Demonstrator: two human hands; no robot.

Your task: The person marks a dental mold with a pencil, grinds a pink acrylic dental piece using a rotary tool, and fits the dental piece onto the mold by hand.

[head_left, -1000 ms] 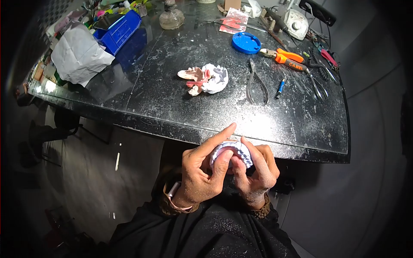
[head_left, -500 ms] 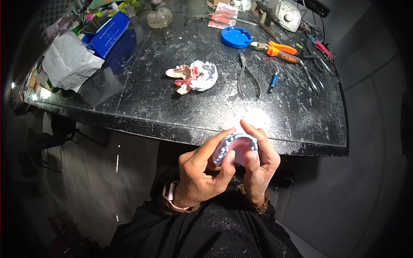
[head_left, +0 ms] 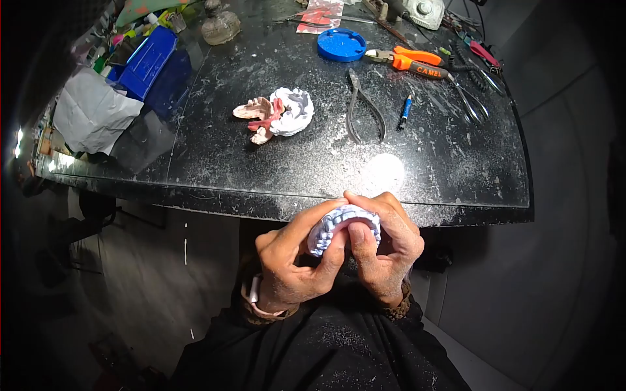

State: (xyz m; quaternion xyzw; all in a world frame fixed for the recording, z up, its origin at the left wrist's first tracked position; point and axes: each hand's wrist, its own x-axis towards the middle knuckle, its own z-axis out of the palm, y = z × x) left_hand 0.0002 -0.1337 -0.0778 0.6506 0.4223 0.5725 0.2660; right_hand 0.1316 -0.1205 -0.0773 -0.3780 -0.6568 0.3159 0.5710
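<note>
Both my hands hold a dental cast (head_left: 324,236), a pale horseshoe-shaped arch of teeth with bluish tints, just in front of the bench edge. My left hand (head_left: 293,255) wraps its left side, thumb pressed inside the arch. On the other side, my right hand (head_left: 389,244) grips the rim with its fingers, and its thumb also lies within the arch. The palms and thumbs hide part of the cast's base and inner surface. On the bench beyond lies a white plaster cast (head_left: 293,112) with red and tan pieces against its left side.
The dark, dusty bench (head_left: 215,163) holds wire-bending pliers (head_left: 366,111), a short blue pencil-like tool (head_left: 405,112), orange-handled cutters (head_left: 417,63) and a blue round lid (head_left: 342,45). At left stand a blue bin (head_left: 149,65) and crumpled white paper (head_left: 94,111). A glass burner-like jar (head_left: 220,25) is at the back.
The cast has tilted, so its inner palate shows less and its teeth more. My right thumb has moved deeper into the arch beside the left one. The view has shifted slightly.
</note>
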